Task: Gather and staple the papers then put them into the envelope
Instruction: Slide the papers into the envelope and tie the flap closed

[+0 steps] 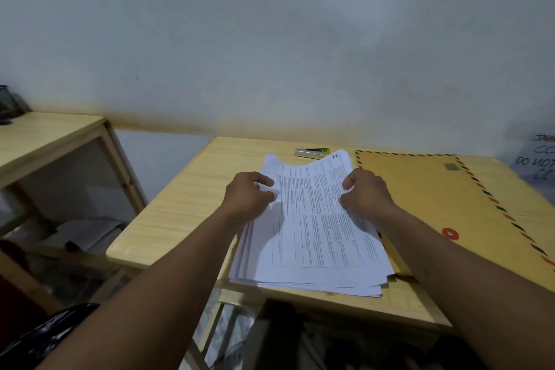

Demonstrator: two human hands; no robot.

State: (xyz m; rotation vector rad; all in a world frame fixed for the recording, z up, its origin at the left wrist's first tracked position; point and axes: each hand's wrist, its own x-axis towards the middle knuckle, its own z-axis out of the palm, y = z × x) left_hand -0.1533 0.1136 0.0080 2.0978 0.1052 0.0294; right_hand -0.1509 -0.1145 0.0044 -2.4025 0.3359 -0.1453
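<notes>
The left hand point(249, 197) grips the left edge of the papers point(312, 228), fingers curled over the sheets, forearm reaching in from the lower left. The right hand point(365, 194) pinches the right edge in the same way, its forearm coming from the lower right. The stack lies on the table point(180, 204), its near edge fanned unevenly and just reaching the table's front edge; the far end of the top sheets bows upward between the hands. Bare wood lies open to the left of the stack. To the right, the envelope point(435, 198) lies flat, its left edge tucked under the papers. Beyond the stack, near the wall, sits the stapler point(310, 152).
</notes>
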